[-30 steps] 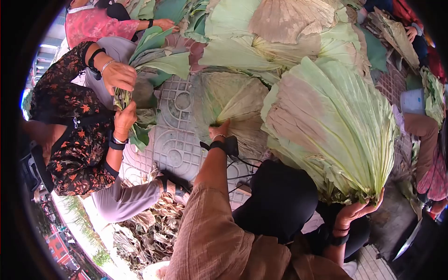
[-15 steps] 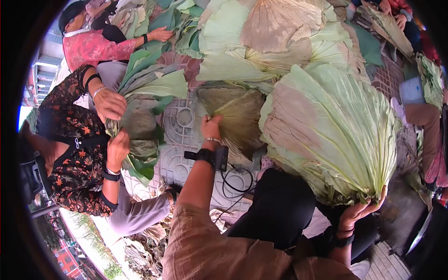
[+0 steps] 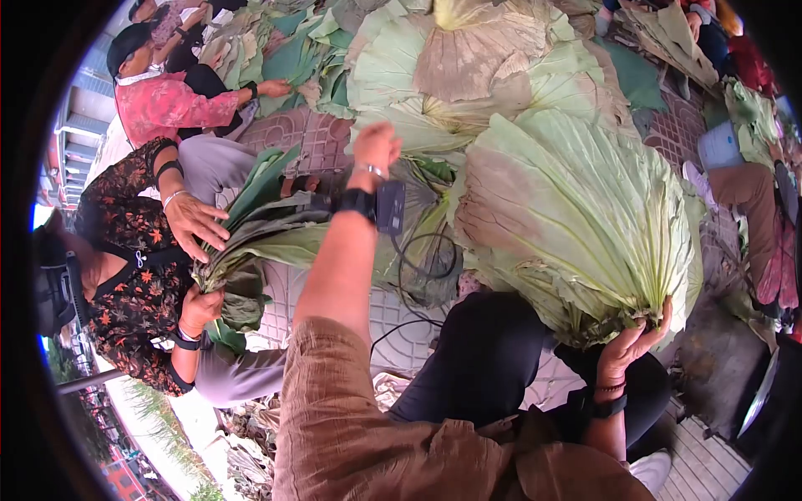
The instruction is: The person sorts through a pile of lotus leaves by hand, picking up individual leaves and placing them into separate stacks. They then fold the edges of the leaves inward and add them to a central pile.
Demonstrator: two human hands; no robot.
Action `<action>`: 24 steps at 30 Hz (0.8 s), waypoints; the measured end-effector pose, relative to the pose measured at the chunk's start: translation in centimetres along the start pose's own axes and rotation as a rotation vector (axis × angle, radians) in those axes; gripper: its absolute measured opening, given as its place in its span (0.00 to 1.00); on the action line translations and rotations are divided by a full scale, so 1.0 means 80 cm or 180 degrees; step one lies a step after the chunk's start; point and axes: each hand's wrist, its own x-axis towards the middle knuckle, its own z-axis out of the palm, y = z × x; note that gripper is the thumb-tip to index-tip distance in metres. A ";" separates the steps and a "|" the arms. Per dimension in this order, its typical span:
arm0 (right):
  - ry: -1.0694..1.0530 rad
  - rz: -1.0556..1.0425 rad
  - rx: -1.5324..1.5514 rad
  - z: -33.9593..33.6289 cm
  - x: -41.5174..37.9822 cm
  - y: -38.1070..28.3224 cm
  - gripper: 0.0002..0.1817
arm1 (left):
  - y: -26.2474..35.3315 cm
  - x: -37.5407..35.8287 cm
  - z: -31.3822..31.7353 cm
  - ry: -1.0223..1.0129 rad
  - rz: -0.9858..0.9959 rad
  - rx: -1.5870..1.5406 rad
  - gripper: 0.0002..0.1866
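Observation:
My right hand (image 3: 628, 349) grips the gathered stem end of a large fan of dried lotus leaves (image 3: 585, 225), pale green with a brownish patch, spread over my right side. My left hand (image 3: 378, 150) is raised at the near edge of a pile of lotus leaves (image 3: 476, 63), its fingers curled in. Whether it holds anything is hidden. Below its wrist lie more green and brown leaves (image 3: 418, 200). A cable hangs from the black device (image 3: 389, 207) on my left wrist.
At left, a co-worker in a flowered top (image 3: 134, 267) holds a lotus leaf bundle (image 3: 276, 242) reaching toward my left arm. Behind, a person in pink (image 3: 180, 104) touches leaves. At right are a bluish tub (image 3: 720, 146) and other people. Dry scraps (image 3: 251, 442) lie below on the paving.
My left hand has left the brown leaf it touched and moved up toward the pile. The co-worker's leaf bundle has swung lower and toward me. My right hand keeps its fan of leaves.

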 end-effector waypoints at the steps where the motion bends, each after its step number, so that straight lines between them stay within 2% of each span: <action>1: -0.0010 0.0007 0.0075 0.000 0.001 -0.004 0.30 | -0.056 -0.008 -0.031 0.0477 0.0075 0.0609 0.10; 2: -0.0046 -0.0008 0.0057 -0.003 0.000 -0.005 0.30 | -0.179 0.072 -0.122 0.0419 0.1154 0.2129 0.08; 3: -0.0052 0.0010 0.0031 -0.004 0.000 -0.005 0.30 | -0.202 0.024 -0.134 0.0699 0.0756 0.2397 0.10; 4: -0.0034 0.0014 0.0014 -0.003 0.002 -0.006 0.30 | -0.236 -0.002 -0.148 0.0852 0.0244 0.2139 0.12; 5: -0.0013 0.0031 0.0032 -0.001 0.000 -0.005 0.30 | -0.290 -0.001 -0.173 0.0846 0.0548 0.3042 0.13; 6: -0.0003 0.0068 0.0126 -0.001 0.000 -0.005 0.29 | -0.270 -0.054 -0.156 0.0839 0.1041 0.3274 0.14; 7: -0.0013 0.0017 0.0096 -0.002 0.001 -0.007 0.29 | -0.306 -0.038 -0.177 0.0604 0.0387 0.3549 0.18; 9: -0.0035 -0.0002 0.0122 -0.005 0.000 -0.008 0.29 | -0.314 -0.057 -0.174 0.0843 0.0081 0.3562 0.26; 11: -0.0054 -0.0002 0.0009 -0.009 0.002 -0.014 0.29 | -0.260 -0.094 -0.139 0.0915 -0.0039 0.3702 0.29; 13: -0.0056 0.0030 0.0018 -0.009 0.001 -0.016 0.30 | -0.244 -0.098 -0.120 0.0982 -0.0166 0.3850 0.32; 15: 0.0060 0.0108 0.0014 -0.008 0.000 -0.017 0.33 | -0.245 -0.083 -0.120 0.1084 0.0209 0.4285 0.43; 18: -0.0006 0.0176 0.0068 -0.009 -0.002 -0.015 0.33 | -0.239 -0.068 -0.119 0.1037 0.0187 0.4503 0.47; 22: -0.0040 0.0128 -0.0018 -0.009 -0.005 -0.008 0.34 | -0.257 -0.042 -0.125 0.0846 0.0073 0.4141 0.50; 24: -0.0053 0.0159 0.0031 -0.009 -0.005 -0.005 0.34 | -0.266 -0.032 -0.130 0.0705 -0.0057 0.4748 0.47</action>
